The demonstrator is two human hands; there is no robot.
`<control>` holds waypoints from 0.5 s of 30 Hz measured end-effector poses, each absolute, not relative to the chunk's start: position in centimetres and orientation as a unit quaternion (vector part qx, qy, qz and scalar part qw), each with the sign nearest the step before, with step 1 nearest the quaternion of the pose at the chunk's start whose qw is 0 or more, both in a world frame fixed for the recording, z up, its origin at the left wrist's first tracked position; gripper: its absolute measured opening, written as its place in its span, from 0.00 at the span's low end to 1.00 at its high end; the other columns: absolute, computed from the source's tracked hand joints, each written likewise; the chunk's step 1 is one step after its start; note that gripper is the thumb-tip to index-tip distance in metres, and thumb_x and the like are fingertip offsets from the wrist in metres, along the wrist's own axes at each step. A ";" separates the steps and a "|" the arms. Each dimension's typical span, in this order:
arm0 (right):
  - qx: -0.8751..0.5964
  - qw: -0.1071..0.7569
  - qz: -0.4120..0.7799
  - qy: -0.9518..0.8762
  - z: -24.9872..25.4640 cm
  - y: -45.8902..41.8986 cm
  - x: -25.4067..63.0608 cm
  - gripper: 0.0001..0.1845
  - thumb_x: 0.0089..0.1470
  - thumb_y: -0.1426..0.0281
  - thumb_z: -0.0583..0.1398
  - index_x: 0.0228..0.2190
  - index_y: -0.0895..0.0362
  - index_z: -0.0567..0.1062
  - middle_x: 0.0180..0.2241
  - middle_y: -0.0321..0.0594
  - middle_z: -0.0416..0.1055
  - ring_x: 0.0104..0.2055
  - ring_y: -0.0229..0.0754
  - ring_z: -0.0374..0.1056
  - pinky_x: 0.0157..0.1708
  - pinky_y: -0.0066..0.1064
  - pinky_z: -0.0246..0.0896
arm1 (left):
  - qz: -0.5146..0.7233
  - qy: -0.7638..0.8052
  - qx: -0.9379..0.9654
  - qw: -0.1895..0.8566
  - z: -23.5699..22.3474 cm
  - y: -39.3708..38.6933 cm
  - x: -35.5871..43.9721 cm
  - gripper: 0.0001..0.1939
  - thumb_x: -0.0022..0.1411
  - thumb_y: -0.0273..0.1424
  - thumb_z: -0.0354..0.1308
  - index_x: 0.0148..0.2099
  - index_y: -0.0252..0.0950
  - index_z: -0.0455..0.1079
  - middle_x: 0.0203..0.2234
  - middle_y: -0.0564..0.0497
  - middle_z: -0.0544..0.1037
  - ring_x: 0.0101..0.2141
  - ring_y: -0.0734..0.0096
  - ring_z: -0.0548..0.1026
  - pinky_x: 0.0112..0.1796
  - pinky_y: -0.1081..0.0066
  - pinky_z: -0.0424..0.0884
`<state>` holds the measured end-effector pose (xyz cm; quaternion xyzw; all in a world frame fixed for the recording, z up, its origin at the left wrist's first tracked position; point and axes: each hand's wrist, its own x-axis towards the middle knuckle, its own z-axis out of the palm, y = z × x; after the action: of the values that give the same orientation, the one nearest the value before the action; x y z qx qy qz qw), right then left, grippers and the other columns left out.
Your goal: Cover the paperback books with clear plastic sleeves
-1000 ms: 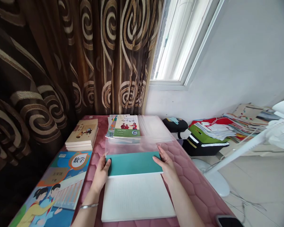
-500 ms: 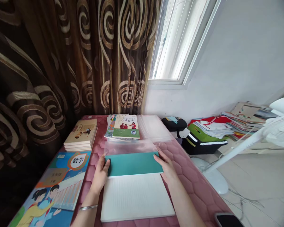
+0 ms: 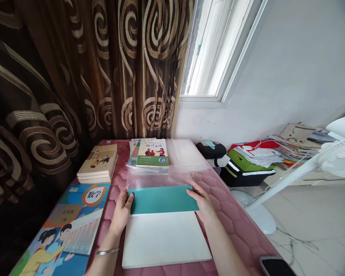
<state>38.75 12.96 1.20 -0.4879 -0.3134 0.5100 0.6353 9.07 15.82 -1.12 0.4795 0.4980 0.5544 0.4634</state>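
Observation:
A thick book with white pages [image 3: 165,237] lies open in front of me on the pink quilted surface. Its green cover [image 3: 162,200] stands across the far side of the pages. From the far edge of that cover extends a clear plastic book cover [image 3: 158,178]. My left hand [image 3: 124,203] pinches the green cover and plastic at the left end, thumb on the near face. At the right end my right hand [image 3: 200,201] grips them the same way. The fingers behind the cover are partly hidden.
Left are a blue maths textbook [image 3: 71,230] and a stack of tan books [image 3: 99,165]. Behind the plastic lie several books [image 3: 152,153] and clear plastic covers [image 3: 186,155]. A phone [image 3: 276,266] sits near the right edge, beyond which stands a white fan [image 3: 293,174].
The clear plastic beyond the green cover has lifted slightly and now overlaps the near edge of the books behind. Both hands keep their grip in nearly the same place.

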 end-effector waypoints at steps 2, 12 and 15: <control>-0.486 0.638 0.508 -0.314 1.2 13.0 38.8 0.33 0.33 0.60 0.72 0.46 0.50 0.78 0.29 0.36 0.76 0.32 0.45 0.70 0.33 0.34 0.64 | 0.556 0.506 0.476 0.457 -1.2 15.8 9.0 0.26 0.55 0.40 0.62 0.55 0.40 0.67 0.58 0.45 0.69 0.63 0.56 0.57 0.62 0.57 0.50; -0.479 0.642 0.515 -0.305 1.1 13.1 38.8 0.29 0.33 0.61 0.73 0.42 0.49 0.80 0.27 0.33 0.74 0.30 0.42 0.68 0.31 0.32 0.62 | 0.547 0.525 0.480 0.442 -1.6 15.9 8.9 0.25 0.58 0.39 0.60 0.57 0.41 0.66 0.58 0.45 0.70 0.64 0.57 0.56 0.63 0.58 0.50; -0.484 0.639 0.515 -0.305 1.0 13.0 38.9 0.29 0.33 0.61 0.73 0.42 0.50 0.80 0.26 0.34 0.73 0.30 0.43 0.68 0.31 0.33 0.62 | 0.541 0.528 0.480 0.444 -1.5 15.8 8.9 0.25 0.59 0.38 0.58 0.58 0.40 0.64 0.61 0.45 0.66 0.65 0.58 0.54 0.63 0.58 0.48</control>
<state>38.89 13.02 1.03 -0.4840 -0.3052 0.5146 0.6386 8.94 15.80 -1.53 0.4803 0.5284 0.5413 0.4440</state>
